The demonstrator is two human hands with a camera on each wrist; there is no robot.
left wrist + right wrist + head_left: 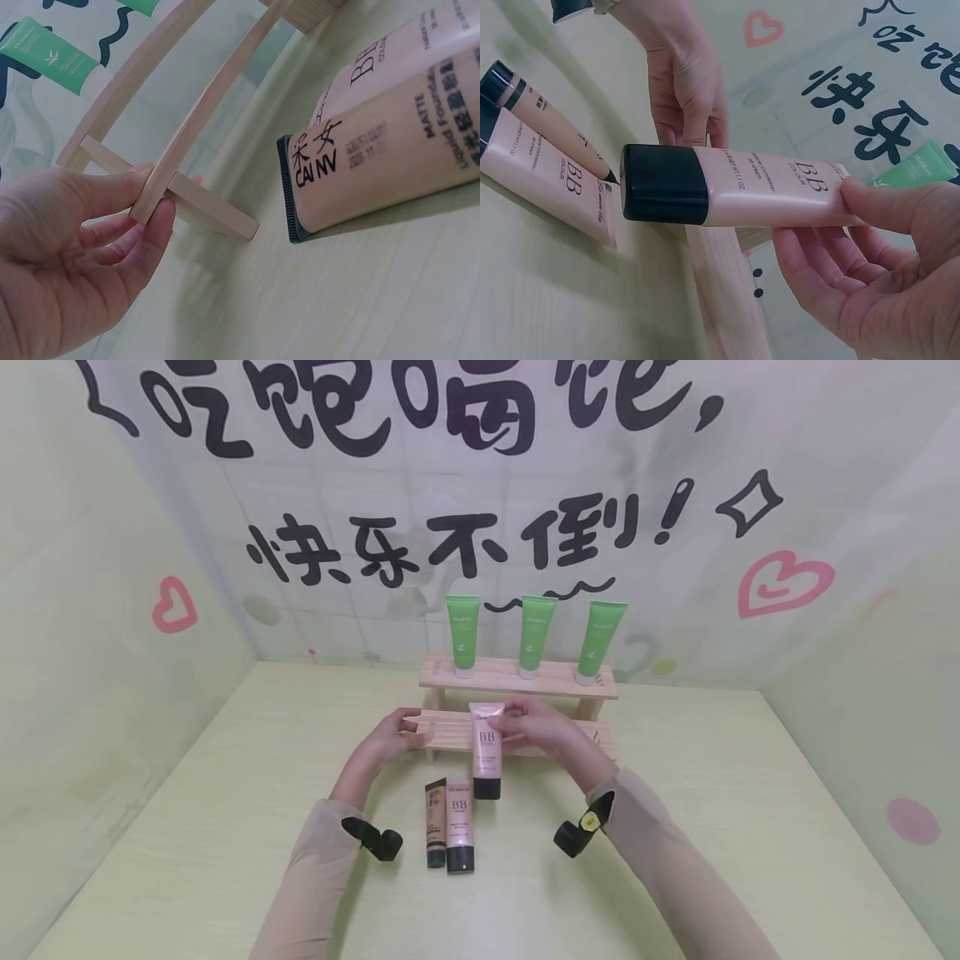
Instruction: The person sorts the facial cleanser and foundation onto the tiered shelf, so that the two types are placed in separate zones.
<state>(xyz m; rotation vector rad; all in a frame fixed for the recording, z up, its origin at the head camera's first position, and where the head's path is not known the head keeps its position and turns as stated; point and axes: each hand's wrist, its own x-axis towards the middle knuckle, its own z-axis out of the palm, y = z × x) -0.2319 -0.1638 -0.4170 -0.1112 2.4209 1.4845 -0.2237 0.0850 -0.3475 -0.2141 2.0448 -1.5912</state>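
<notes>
Left hand [390, 742]: grips the left end of the lower step of the wooden rack [450, 729]; in the left wrist view the thumb lies on top of a slat and the fingers curl under it
Slim foundation tube [435, 823]: lies flat on the worktop, black cap toward the person, touching the tube beside it; most of its print is too small to read in the head view
Lying BB cream tube [460, 825]: pink, black cap toward the person, just right of the slim tube, below the held one
Held BB cream tube [487, 752]: pink with a black cap pointing down, in front of the rack's lower step, its crimped end pinched; whether the cap touches the worktop cannot be told
Right hand [536, 727]: pinches the tube's upper end, thumb on one face and fingers behind; it hides part of the lower step
Green tubes [528, 636]: three stand cap-down on the rack's top step, evenly spaced; labels unreadable
Wrist cameras: a black unit sits on each sleeve, the right one with a yellow sticker
Hidden: forearms run off the bottom edge of the head view
Worktop [750, 827]: pale yellow-green, faint wood grain
Room: light backdrop walls on three sides with large black Chinese characters, cut off at the top, pink hearts and a pink dot
</notes>
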